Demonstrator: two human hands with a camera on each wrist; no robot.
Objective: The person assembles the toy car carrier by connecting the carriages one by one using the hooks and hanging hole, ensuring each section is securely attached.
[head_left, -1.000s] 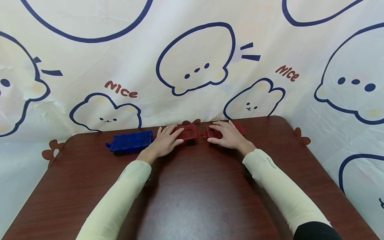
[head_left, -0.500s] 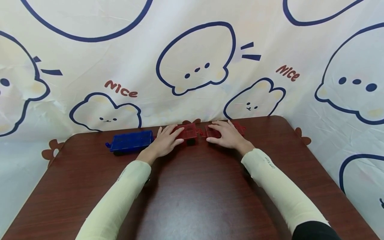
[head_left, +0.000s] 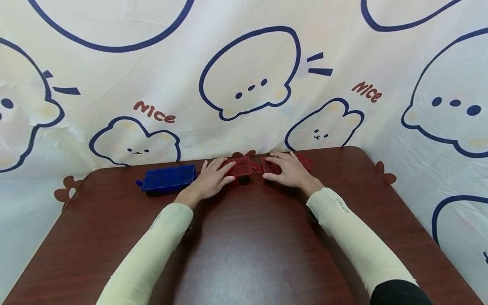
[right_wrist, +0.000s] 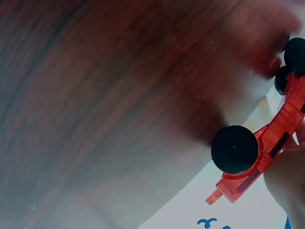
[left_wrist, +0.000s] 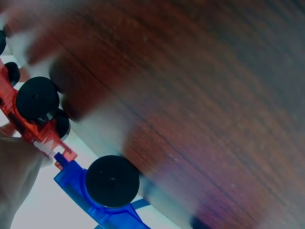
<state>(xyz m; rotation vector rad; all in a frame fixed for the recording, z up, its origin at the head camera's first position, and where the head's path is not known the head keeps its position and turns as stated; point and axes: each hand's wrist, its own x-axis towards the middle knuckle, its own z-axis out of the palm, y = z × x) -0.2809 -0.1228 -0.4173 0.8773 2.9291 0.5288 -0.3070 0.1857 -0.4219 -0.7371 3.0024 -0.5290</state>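
Note:
A blue toy train car (head_left: 169,178) with black wheels stands at the far left of a row. Beside it is a translucent red toy train car (head_left: 243,166), gripped from above by my left hand (head_left: 209,180). In the left wrist view, the red car's end link overlaps the blue car's tab (left_wrist: 61,160). My right hand (head_left: 289,171) holds a second red toy train car (head_left: 305,161) the same way, fingers across its top and thumb on the near side. The hooks between the two red cars are right at each other. The right wrist view shows its wheel (right_wrist: 233,149) down at the table.
The row of cars lies along the back edge of a dark brown table (head_left: 244,237). Close behind rises a white cloth backdrop (head_left: 248,135) with cartoon outlines, which also runs along both sides. More tabletop lies in front, between the forearms.
My right hand has slid its red car slightly left, narrowing the space to the other red car. My left hand and the blue car have stayed put.

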